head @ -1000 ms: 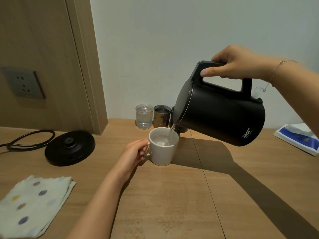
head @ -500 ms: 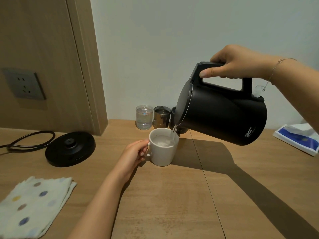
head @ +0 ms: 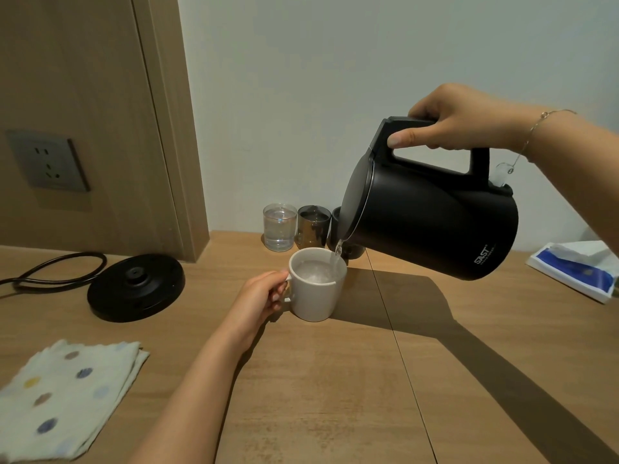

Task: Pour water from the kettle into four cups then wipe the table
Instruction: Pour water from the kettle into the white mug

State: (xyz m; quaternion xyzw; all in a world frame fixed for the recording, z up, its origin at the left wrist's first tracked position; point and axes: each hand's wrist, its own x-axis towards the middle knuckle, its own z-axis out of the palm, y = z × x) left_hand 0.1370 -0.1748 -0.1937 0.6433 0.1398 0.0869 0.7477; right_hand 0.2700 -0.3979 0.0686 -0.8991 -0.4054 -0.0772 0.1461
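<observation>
Pouring from the tilted black kettle (head: 432, 222) at right of centre, the right hand (head: 462, 123) is clenched around its handle, a thin stream falling into the white mug (head: 316, 289) on the tabletop (head: 335, 396). The left hand (head: 259, 298) grips the mug's handle. Behind stand a clear glass (head: 279, 227) and a smoky glass (head: 311, 226); a spotted cloth (head: 63, 396) lies lower left.

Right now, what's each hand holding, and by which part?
Right hand grips the black kettle by its top handle, tilted and pouring. Left hand holds the white mug by its side handle.
</observation>
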